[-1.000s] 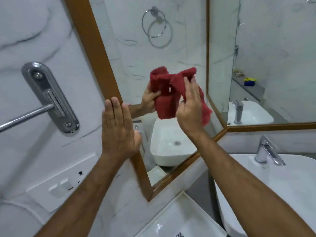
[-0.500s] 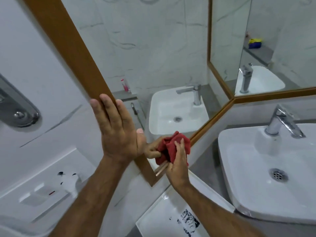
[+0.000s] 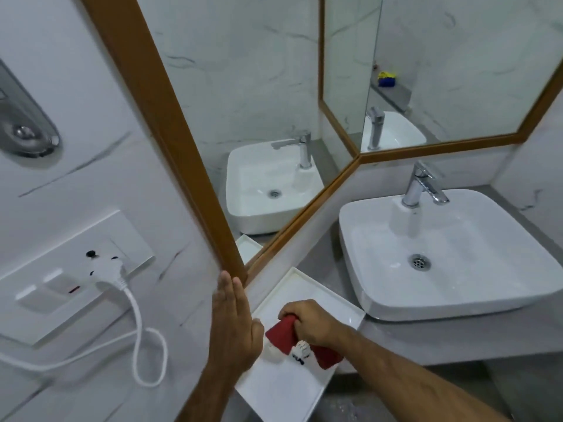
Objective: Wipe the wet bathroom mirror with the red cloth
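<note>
Red cloth [image 3: 281,335] bunched over white tray [image 3: 307,287], gripped by right hand [image 3: 310,322], left hand [image 3: 233,327] flat, fingers extended

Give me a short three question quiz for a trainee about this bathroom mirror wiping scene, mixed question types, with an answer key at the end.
1. True or false: the right hand is pressing the red cloth against the mirror glass.
2. Multiple choice: where is the red cloth? A) in the sink B) over the white tray C) on the faucet
3. Fill in: the left hand is open, fingers extended, just below the bottom corner of the mirror's wooden ____.

Key:
1. False; the cloth is off the glass, held low over the tray.
2. B
3. frame
</note>
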Action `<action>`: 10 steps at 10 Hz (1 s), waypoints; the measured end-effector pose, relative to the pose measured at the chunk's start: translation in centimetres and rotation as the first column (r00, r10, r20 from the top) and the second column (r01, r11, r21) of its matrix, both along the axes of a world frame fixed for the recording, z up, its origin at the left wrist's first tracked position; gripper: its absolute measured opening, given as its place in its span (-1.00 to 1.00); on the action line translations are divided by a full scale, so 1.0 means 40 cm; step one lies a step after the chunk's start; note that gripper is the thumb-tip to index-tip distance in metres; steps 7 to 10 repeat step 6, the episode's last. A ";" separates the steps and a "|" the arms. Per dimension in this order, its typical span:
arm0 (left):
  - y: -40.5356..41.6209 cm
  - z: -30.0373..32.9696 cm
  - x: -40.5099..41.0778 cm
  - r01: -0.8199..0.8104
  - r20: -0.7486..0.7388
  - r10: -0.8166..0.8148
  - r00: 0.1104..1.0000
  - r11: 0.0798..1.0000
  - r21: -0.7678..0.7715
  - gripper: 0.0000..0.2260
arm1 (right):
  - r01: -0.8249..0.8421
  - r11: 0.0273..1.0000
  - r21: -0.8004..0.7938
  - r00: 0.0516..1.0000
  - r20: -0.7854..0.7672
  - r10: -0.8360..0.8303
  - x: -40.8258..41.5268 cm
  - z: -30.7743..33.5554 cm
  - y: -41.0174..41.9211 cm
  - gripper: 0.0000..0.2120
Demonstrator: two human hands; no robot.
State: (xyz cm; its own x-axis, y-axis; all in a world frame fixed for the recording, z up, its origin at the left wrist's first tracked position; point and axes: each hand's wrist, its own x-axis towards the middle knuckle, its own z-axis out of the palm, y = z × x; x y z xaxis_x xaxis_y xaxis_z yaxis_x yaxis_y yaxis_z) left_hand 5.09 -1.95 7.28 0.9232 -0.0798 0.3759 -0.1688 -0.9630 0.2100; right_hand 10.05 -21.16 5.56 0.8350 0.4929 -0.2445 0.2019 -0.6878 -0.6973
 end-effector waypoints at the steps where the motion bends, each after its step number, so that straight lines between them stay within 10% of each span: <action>1: -0.010 -0.103 -0.074 -0.041 -0.328 0.074 0.942 0.994 0.106 -0.05 | 0.032 0.991 -0.132 0.990 0.140 -0.013 -0.003 -0.051 -0.011 -0.72; 3: 0.010 -0.230 -0.147 0.014 -0.328 0.049 0.943 0.982 0.186 -0.20 | -0.172 0.849 -0.499 0.877 0.315 0.362 -0.057 -0.262 0.010 -0.36; 10: 0.023 -0.249 -0.200 0.069 -0.312 -0.004 0.950 0.978 0.198 -0.21 | -0.140 0.906 -0.400 0.980 0.072 0.183 -0.178 -0.325 0.034 -0.10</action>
